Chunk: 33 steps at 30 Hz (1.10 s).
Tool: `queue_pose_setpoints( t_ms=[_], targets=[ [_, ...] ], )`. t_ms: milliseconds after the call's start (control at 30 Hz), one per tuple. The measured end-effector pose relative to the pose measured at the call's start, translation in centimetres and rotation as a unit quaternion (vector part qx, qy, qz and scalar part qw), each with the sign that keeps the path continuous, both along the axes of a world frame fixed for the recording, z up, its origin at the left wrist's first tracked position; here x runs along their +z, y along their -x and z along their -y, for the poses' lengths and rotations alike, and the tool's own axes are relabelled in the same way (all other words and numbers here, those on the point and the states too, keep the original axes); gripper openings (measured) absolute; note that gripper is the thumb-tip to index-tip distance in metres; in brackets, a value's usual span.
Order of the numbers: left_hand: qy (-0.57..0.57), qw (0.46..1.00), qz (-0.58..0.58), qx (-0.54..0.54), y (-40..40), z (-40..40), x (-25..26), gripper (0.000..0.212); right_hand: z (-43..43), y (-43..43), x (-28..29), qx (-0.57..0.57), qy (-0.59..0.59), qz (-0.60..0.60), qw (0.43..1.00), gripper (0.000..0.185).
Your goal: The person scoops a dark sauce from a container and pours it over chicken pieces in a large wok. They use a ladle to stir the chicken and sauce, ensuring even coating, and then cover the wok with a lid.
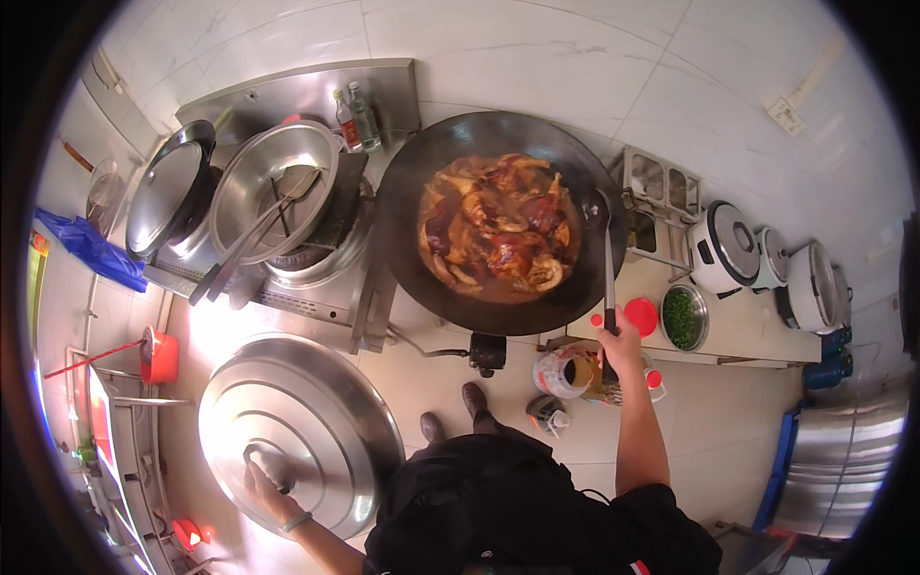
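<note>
My left hand [266, 492] grips the handle of a large round metal lid [316, 402], which I hold off to the left of my body. In my right hand [624, 341] is the dark handle of a long ladle [609, 266]. Its bowl rests against the inner right wall of a big black wok [402, 237]. Pieces of browned poultry [503, 215] lie in reddish-brown sauce in the wok, with faint steam above them.
Left of the wok, a metal basin [226, 208] holding long-handled utensils sits on the stove. Two glass bottles [356, 122] stand behind. On the right counter are a bowl of chopped greens [679, 316] and rice cookers [726, 244]. Plastic jugs [560, 374] stand below it.
</note>
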<state>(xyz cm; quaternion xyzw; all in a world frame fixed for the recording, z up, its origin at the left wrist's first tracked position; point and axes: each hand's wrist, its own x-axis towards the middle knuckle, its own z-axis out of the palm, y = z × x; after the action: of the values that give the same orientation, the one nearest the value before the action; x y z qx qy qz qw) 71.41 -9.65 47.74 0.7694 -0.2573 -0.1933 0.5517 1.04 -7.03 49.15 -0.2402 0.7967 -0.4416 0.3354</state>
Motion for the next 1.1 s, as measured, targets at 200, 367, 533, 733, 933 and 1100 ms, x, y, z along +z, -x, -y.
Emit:
queue_pose_setpoints(
  t_ms=[200, 367, 533, 733, 933, 1100],
  targets=[
    [0.024, 1.000, -0.013, -0.012, 0.7, 0.4, 0.3, 0.025, 1.8, 0.1, -2.3, -0.010, -0.012, -0.018, 1.000, 0.034],
    [0.024, 1.000, -0.006, 0.001, 0.3, -0.2, 0.3, 0.024, 1.2, 0.7, -0.7, -0.045, 0.110, 0.305, 0.945, 0.013],
    [0.019, 0.999, -0.002, 0.027, -0.4, -1.0, -0.3, 0.023, -2.2, -0.4, 3.0, -0.059, 0.112, 0.310, 0.942, 0.015],
    [-0.002, 0.999, -0.005, 0.039, 0.2, -0.1, 0.3, 0.023, -5.6, -3.4, 5.4, -0.069, 0.097, 0.268, 0.956, 0.034],
    [-0.079, 0.996, -0.027, -0.008, -0.4, 0.4, 0.8, 0.045, -8.4, -5.8, 9.3, -0.069, 0.130, 0.315, 0.938, 0.051],
    [-0.097, 0.995, -0.023, -0.015, 1.6, 1.7, 2.4, 0.044, -9.2, -8.0, 10.0, -0.029, 0.070, 0.269, 0.960, 0.062]
  ],
)
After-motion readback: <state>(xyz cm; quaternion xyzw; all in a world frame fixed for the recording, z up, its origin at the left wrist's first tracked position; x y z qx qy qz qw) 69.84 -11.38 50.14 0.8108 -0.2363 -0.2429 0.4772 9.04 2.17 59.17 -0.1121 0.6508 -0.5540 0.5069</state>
